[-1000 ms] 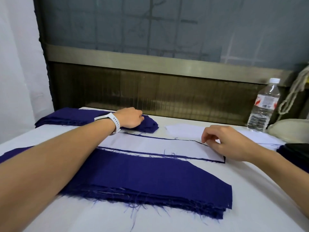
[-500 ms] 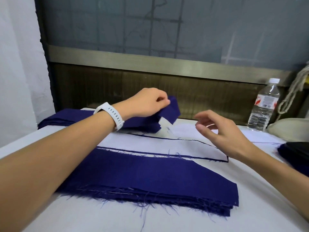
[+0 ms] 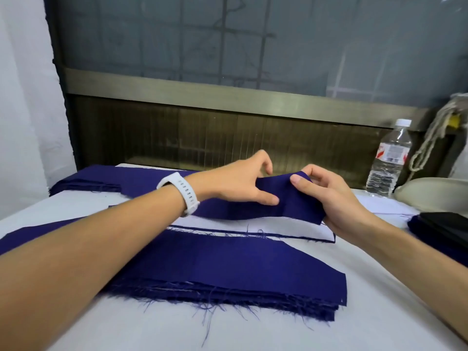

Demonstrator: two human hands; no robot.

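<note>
Pick-up step: I am pinching 1 cloth strip point(image 3: 288, 198) in left hand point(image 3: 235, 183) and right hand point(image 3: 339, 201), just above the white piece point(image 3: 291, 228) under the grip; next, I judge, spreading it needs even tension.

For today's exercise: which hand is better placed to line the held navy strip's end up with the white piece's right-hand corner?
Probably the right hand: it grips the navy strip at its end, just above the white piece's corner. The left hand pinches mid-strip.
</note>
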